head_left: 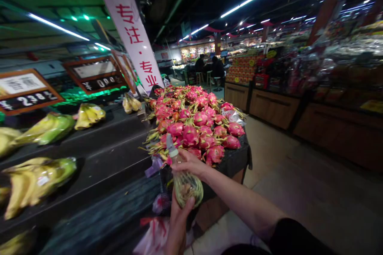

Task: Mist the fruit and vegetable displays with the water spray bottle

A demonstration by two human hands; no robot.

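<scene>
A clear plastic bottle (184,185) with a pale cap (171,146) is held upright but slightly tilted in front of the person, its lower part filled with something yellow-green and net-patterned that is too blurred to identify. No writing can be read on it. The right hand (189,163) reaches in from the lower right, with its fingers partly closed over the bottle's shoulder. The left hand (178,226) comes up from below, its curled fingers cupping the bottle's lower end. Both hands have hold of the bottle. Just beyond the hands, a heap of pink dragon fruit (191,123) sits on a black cloth (236,163), with a purple ribbon (152,166) near its edge, close to the bottle. A red-and-white plastic bag (154,237) lies below the hands. To the left of the hands, wrapped bunches of bananas (36,185) lie on dark tiered shelving (98,155). Above them are wood-framed price boards (26,91), each with a ¥ sign; the digits are unclear. Ahead of the hands, a white banner (128,27) reads 专注·专业 in red beneath a red circular logo. Far beyond, two seated people (208,67) wear dark clothes, and wooden counters (273,107) run along the right.
</scene>
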